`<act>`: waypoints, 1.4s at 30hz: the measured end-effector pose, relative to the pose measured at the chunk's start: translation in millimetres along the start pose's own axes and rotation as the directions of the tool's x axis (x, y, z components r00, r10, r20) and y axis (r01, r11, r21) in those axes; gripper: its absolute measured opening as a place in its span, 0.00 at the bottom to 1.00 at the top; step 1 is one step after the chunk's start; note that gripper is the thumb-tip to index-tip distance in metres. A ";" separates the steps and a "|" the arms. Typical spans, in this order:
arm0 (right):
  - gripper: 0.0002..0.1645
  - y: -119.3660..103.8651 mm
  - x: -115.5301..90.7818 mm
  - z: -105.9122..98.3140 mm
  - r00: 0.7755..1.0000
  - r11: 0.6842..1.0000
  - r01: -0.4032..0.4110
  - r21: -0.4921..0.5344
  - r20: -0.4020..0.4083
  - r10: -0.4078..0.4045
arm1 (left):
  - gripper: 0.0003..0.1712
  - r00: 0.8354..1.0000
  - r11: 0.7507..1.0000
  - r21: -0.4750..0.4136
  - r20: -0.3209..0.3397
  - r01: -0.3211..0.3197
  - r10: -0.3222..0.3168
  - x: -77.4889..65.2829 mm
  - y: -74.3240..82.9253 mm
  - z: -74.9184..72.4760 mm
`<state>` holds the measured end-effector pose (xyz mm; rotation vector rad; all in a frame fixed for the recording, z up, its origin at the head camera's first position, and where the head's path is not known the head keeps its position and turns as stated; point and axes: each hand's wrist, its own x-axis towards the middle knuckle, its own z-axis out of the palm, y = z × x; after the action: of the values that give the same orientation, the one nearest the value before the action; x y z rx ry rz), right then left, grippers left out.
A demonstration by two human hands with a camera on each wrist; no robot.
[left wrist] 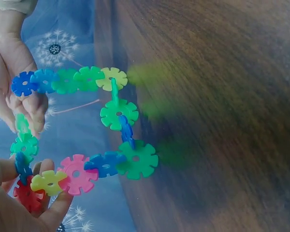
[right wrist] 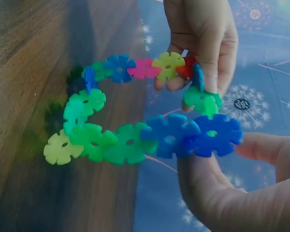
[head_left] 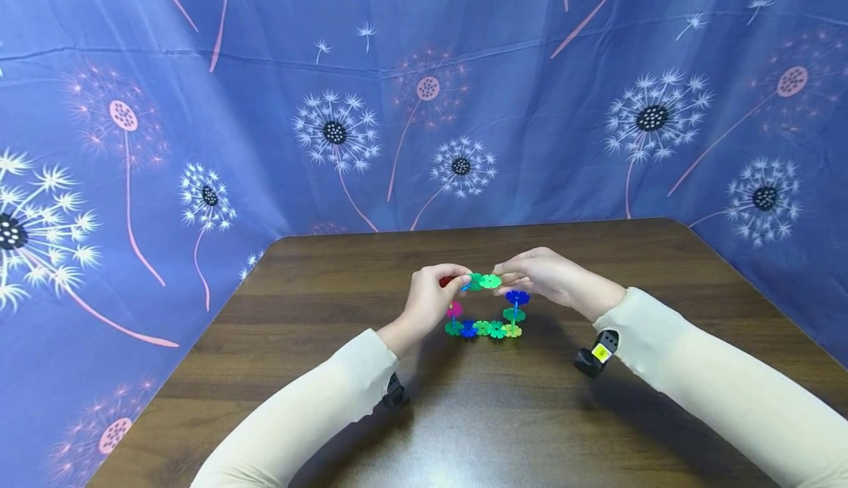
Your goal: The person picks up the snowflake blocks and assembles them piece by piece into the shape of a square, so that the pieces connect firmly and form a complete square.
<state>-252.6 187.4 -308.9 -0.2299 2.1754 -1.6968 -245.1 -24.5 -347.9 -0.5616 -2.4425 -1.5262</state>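
Flower-shaped plastic discs, slotted edge to edge, form an upright four-sided frame (head_left: 482, 328) on the table. My left hand (head_left: 427, 298) pinches the frame's upper left corner, by a red disc (left wrist: 28, 195) and a blue disc (left wrist: 23, 166) seen nearly edge-on. At the upper right corner my right hand (head_left: 546, 274) holds a dark blue disc (right wrist: 215, 135) between thumb and finger. Green discs (head_left: 489, 280) span the top between both hands. The left side has a pink disc (left wrist: 77, 174) and a yellow disc (left wrist: 49, 182). A pale yellow disc (right wrist: 63, 147) marks the lower right corner.
The brown wooden table (head_left: 464, 407) stretches around the frame. Behind it hangs a blue cloth (head_left: 265, 120) printed with dandelions. A black wrist camera (head_left: 596, 355) sits under the right cuff, another camera (head_left: 395, 392) under the left.
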 end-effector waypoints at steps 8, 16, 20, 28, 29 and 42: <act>0.33 9.3 -24.4 -24.2 0.994 0.995 0.091 -0.026 0.056 -0.090 | 0.08 1.000 0.999 0.047 0.010 0.003 -0.003 1.1 -0.3 1.3; 0.27 22.6 -29.7 -23.3 0.993 0.990 0.114 -0.082 0.031 -0.112 | 0.08 1.000 0.999 0.037 0.019 0.000 -0.001 -0.9 0.8 -1.2; 0.23 26.7 -26.9 -18.6 0.990 0.991 0.130 -0.038 -0.059 -0.132 | 0.08 1.000 0.999 0.053 0.028 -0.007 0.006 -1.0 0.1 -1.1; 0.24 33.1 -21.1 -11.3 0.970 0.983 0.184 -0.008 -0.162 -0.183 | 0.08 0.998 0.994 0.095 0.053 -0.044 0.039 0.4 -1.1 0.6; 0.24 33.1 -20.8 -10.8 0.969 0.983 0.186 -0.008 -0.165 -0.185 | 0.08 0.998 0.994 0.095 0.054 -0.046 0.041 0.5 -1.1 0.7; 0.21 37.5 -16.9 -2.0 0.946 0.979 0.201 -0.046 -0.250 -0.206 | 0.06 0.999 0.995 0.091 0.019 -0.047 0.046 1.6 -1.0 5.0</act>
<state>-234.1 204.9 -341.3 -0.2632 2.4264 -1.9089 -246.9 -20.0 -350.3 -0.6115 -2.4790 -1.3897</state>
